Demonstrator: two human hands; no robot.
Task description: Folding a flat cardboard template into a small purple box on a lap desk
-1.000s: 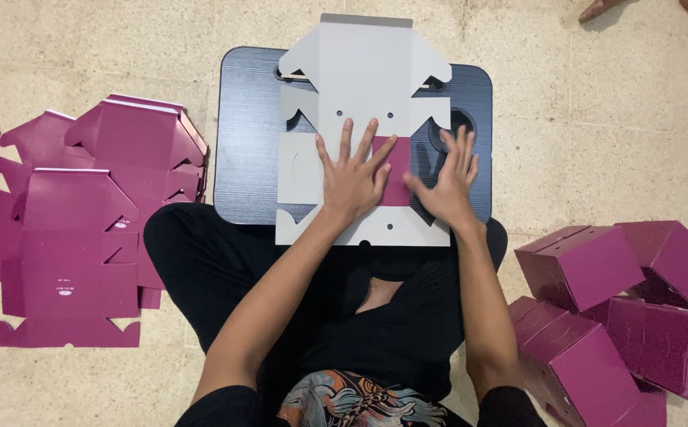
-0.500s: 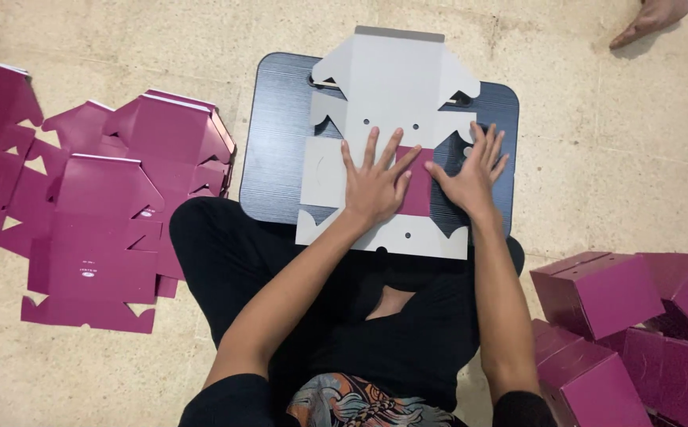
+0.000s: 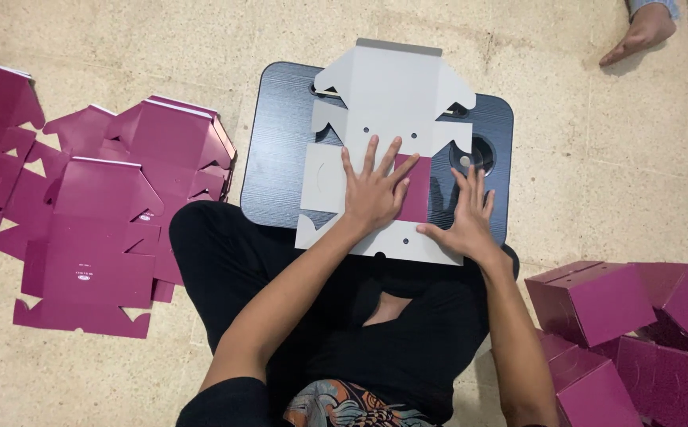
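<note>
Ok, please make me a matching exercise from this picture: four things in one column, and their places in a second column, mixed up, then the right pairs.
Things
1. flat box blank
2. stack of flat magenta blanks
3. folded magenta boxes
4. dark lap table

Places
A. on the floor, at the person's left
B. on the floor, at the person's right
C. under both hands, grey side up
D. in front of the crossed legs, beneath the blank

Pairs: 1-C, 2-A, 3-B, 4-D

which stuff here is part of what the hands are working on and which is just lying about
In hand: left hand and right hand pressing the flat grey die-cut cardboard box blank on the dark lap tray.

Lying about: flat magenta blanks, folded magenta boxes, another person's feet.
</note>
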